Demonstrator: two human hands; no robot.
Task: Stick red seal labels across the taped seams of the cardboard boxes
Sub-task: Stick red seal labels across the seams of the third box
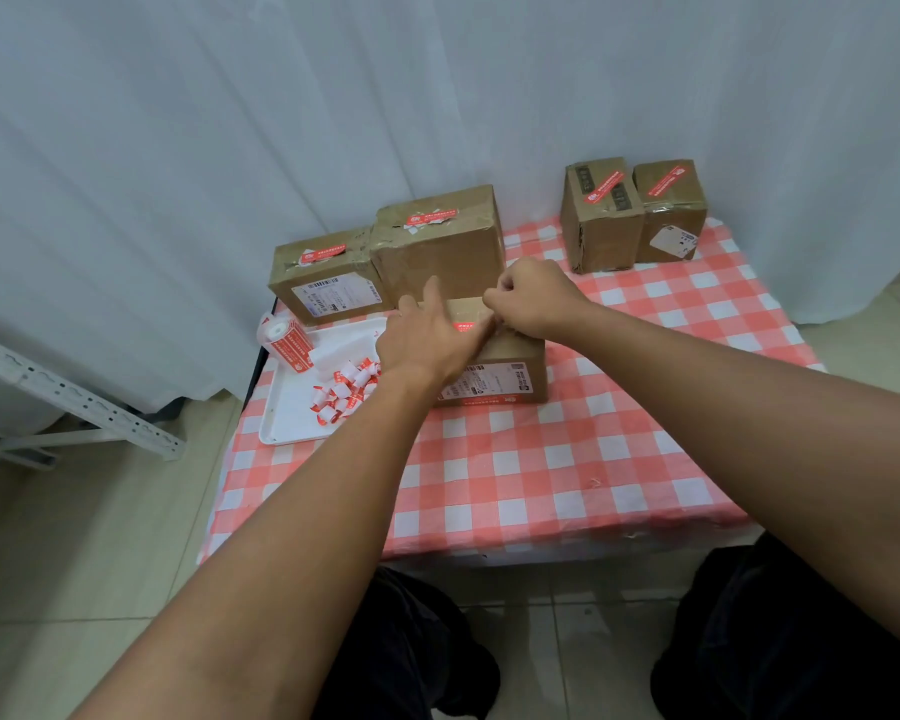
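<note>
Cardboard box (510,361), the one being worked on, sits near the middle of the table (541,485), which is covered in a red-and-white checked cloth. A red seal label (467,326) lies on its top face, partly hidden by the hands. The left hand (427,340) lies flat on the box top with fingers straight, pressing over the label's left part. The right hand (533,301) is curled at the box's far top edge, fingertips pinched together on what looks like the label's end, though the exact contact is hidden.

Along the table's far edge, towards its left corner, stand two more boxes touching each other: a lower box (323,283) bearing a white shipping label on its front, and a taller box (440,241), each with a red seal on top. At the far right corner stand two upright boxes (635,215) side by side, both with red seals across their tops.

At the left edge of the table rests a white tray (287,418) holding a roll of red seal labels (284,343) and a heap of curled backing scraps (346,389).
</note>
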